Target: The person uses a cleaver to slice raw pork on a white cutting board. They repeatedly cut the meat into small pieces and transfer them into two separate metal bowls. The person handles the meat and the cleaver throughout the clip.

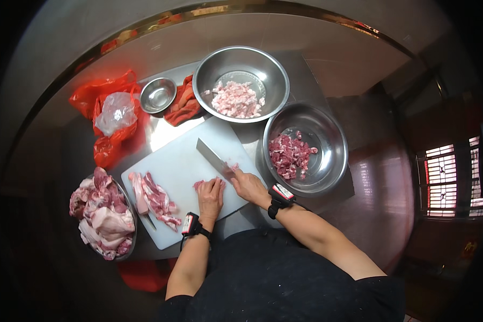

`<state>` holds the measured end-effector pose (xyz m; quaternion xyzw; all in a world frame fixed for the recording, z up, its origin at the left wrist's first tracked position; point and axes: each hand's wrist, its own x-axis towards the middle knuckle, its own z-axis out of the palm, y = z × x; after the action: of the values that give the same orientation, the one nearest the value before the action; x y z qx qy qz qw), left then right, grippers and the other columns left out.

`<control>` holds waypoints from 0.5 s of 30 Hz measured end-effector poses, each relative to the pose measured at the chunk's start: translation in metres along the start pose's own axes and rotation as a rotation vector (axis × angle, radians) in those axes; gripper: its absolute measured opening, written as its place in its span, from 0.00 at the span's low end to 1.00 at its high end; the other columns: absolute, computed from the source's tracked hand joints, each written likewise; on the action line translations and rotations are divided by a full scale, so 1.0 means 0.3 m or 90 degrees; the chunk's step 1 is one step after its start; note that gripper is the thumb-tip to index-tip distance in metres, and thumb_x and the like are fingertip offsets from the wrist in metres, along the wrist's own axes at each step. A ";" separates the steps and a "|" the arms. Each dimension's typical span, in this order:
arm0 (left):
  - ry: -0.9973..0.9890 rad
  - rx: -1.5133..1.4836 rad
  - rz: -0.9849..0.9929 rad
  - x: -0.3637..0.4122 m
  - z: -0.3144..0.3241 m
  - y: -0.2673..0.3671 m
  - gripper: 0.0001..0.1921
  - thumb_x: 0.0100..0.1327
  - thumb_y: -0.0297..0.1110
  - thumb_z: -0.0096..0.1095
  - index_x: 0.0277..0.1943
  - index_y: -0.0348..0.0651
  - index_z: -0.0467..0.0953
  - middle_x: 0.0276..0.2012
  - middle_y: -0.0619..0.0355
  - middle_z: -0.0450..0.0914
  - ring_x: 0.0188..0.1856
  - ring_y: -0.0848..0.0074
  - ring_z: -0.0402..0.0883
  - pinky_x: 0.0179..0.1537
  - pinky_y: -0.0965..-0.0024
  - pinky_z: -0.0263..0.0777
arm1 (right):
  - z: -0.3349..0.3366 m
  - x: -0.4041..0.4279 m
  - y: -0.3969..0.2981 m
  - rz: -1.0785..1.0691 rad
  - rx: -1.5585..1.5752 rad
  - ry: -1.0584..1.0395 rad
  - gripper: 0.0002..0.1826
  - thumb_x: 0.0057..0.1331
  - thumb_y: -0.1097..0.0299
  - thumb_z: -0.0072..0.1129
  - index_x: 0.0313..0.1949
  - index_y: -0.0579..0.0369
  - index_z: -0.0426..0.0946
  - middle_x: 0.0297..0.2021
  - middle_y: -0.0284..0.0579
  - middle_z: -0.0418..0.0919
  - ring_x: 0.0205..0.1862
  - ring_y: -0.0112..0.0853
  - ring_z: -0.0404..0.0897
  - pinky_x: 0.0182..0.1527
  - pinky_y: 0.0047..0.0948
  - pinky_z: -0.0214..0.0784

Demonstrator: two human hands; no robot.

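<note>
My right hand (247, 186) grips a cleaver (214, 157), its broad blade angled up and to the left over the white cutting board (185, 159). Beside the blade, my left hand (210, 197) presses its fingertips on a small piece of red meat (199, 184). A few cut bits (234, 166) lie to the right of the blade, near my right hand. Strips of raw meat (157, 197) rest on the board's left part. A knife (149, 221) lies by them at the board's edge, its other end hidden or unclear.
Diced pale fat (235, 98) fills part of a large steel bowl (279, 76) at the back. Another steel bowl (332, 161) holds diced red meat (290, 155). Large meat cuts (104, 221) heap up at left. Behind are red plastic bags (104, 151), a small steel bowl (158, 95) and a red cloth (183, 104).
</note>
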<state>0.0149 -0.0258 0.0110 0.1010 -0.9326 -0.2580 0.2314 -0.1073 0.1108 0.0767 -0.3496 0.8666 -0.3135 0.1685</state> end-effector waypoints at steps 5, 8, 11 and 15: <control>-0.013 0.117 -0.036 -0.039 -0.054 -0.007 0.30 0.58 0.36 0.73 0.62 0.32 0.75 0.59 0.44 0.76 0.56 0.53 0.75 0.63 0.48 0.65 | -0.135 -0.100 0.013 -0.024 -0.037 -0.019 0.10 0.71 0.66 0.54 0.39 0.62 0.69 0.26 0.62 0.80 0.30 0.61 0.81 0.35 0.57 0.72; -0.055 0.065 -0.078 -0.042 -0.076 -0.013 0.29 0.57 0.37 0.74 0.61 0.36 0.76 0.54 0.47 0.77 0.56 0.55 0.74 0.58 0.52 0.67 | -0.187 -0.183 0.010 -0.012 -0.068 -0.113 0.10 0.71 0.67 0.54 0.38 0.62 0.69 0.25 0.61 0.79 0.29 0.60 0.81 0.34 0.56 0.72; -0.078 0.058 -0.154 -0.050 -0.085 0.022 0.28 0.56 0.38 0.74 0.59 0.39 0.77 0.51 0.50 0.77 0.53 0.57 0.75 0.52 0.54 0.69 | -0.193 -0.235 -0.003 -0.024 -0.098 -0.144 0.10 0.71 0.68 0.55 0.37 0.62 0.69 0.24 0.60 0.79 0.29 0.60 0.80 0.34 0.56 0.72; 0.026 0.130 -0.090 -0.042 -0.078 0.056 0.25 0.57 0.36 0.74 0.56 0.37 0.79 0.50 0.50 0.78 0.50 0.57 0.76 0.49 0.55 0.70 | -0.183 -0.246 -0.012 -0.027 -0.107 -0.154 0.09 0.70 0.68 0.55 0.37 0.62 0.70 0.24 0.59 0.80 0.28 0.59 0.81 0.34 0.55 0.72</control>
<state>0.0362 -0.0178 0.0329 0.1949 -0.9397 -0.1750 0.2200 -0.0820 0.1845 0.1254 -0.4158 0.8558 -0.1986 0.2353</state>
